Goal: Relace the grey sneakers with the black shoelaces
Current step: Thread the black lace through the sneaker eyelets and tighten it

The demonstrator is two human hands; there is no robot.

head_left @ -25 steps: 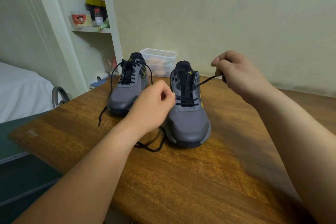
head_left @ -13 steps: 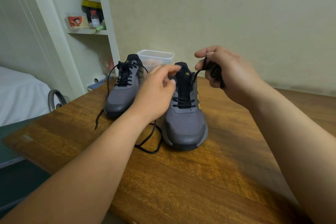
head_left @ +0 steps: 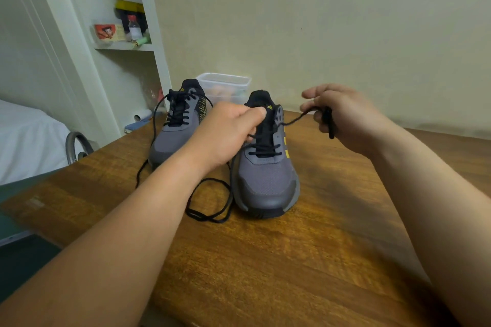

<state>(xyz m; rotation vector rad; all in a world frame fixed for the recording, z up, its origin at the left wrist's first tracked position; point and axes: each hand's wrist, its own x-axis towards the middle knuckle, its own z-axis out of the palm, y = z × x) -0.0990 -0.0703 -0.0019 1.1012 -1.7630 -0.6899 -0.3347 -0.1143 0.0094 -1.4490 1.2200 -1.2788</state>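
We are counting two grey sneakers, two black laces and one tub [head_left: 225,85], all toward the tabletop's [head_left: 292,260] far edge. The left sneaker [head_left: 172,141] is sitting laced, with the left lace [head_left: 176,114] trailing loose. Our left hand [head_left: 228,135] is curling round the right sneaker's [head_left: 265,178] tongue. Our right hand [head_left: 342,117] is pinching the right lace [head_left: 292,121], which is running taut to an upper eyelet. Each tongue is showing a small yellow logo, too small to read.

Two grey sneakers [head_left: 265,180] [head_left: 170,141], two black shoelaces [head_left: 210,216] [head_left: 176,114], two hands [head_left: 225,135] [head_left: 345,119], one tub [head_left: 225,85].
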